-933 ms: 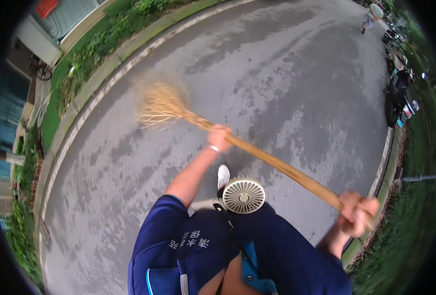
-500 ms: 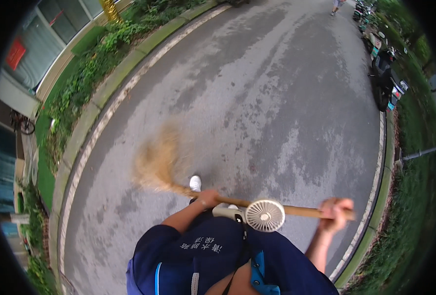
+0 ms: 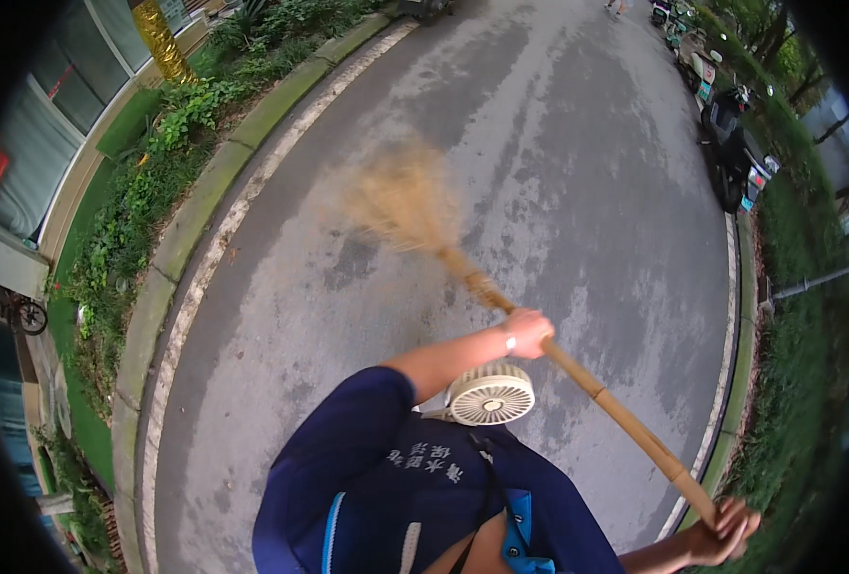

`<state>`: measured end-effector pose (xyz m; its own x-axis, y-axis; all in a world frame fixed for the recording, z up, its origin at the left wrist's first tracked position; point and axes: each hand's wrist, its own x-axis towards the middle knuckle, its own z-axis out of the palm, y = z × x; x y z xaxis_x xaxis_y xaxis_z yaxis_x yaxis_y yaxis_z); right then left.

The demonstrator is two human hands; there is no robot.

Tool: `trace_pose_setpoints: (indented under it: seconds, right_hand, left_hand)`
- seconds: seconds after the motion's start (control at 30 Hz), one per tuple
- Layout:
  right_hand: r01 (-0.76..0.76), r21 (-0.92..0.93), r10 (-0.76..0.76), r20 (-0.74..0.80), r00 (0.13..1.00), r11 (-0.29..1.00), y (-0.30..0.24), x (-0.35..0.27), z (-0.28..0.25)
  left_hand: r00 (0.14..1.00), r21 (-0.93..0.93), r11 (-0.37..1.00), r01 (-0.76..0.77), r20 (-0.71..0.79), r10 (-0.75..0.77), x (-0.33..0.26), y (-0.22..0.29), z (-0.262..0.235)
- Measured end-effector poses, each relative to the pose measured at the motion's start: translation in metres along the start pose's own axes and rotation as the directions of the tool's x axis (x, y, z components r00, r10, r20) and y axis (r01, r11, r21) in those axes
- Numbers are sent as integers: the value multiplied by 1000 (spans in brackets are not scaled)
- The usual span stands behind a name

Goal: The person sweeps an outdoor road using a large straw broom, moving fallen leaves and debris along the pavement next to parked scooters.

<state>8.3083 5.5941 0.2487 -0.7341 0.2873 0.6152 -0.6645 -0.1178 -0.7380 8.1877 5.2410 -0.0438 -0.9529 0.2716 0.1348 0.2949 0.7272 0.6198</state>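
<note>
A broom (image 3: 625,418) with a bamboo handle and straw-coloured bristles runs slantwise across my front. Its bristle head, smeared by motion, is ahead and left over the grey road (image 3: 367,316). Partway down the handle, my left hand (image 3: 529,332) wraps round the bamboo below the head. At the handle's lower right end my right hand (image 3: 723,532) is closed on it, some fingers partly hidden. A small round white fan (image 3: 491,394) hangs at my chest, just below my left forearm.
A mossy kerb (image 3: 171,253) with a plant bed (image 3: 118,230) borders the road on the left. Along the right edge stand parked scooters (image 3: 733,143) beside grass (image 3: 812,383). Far ahead, a person (image 3: 617,6) is at the top of the road.
The bristle head has swung forward and to the right. My left hand has moved forward and right, while my right hand has dropped back toward me, so the handle now lies steeply slanted.
</note>
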Motion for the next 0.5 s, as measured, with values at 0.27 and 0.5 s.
trace_pose_setpoints:
  seconds: [0.27, 0.5]
  right_hand:
    - [147, -167, -170, -132, 977, 975, 176, 79, 201]
    - [-764, 153, 690, 345, 636, 627, 442, 55, 376]
  left_hand:
    - [982, -66, 994, 86, 171, -73, 114, -182, -14]
    - [526, 155, 609, 778, 367, -767, -73, -387, -93]
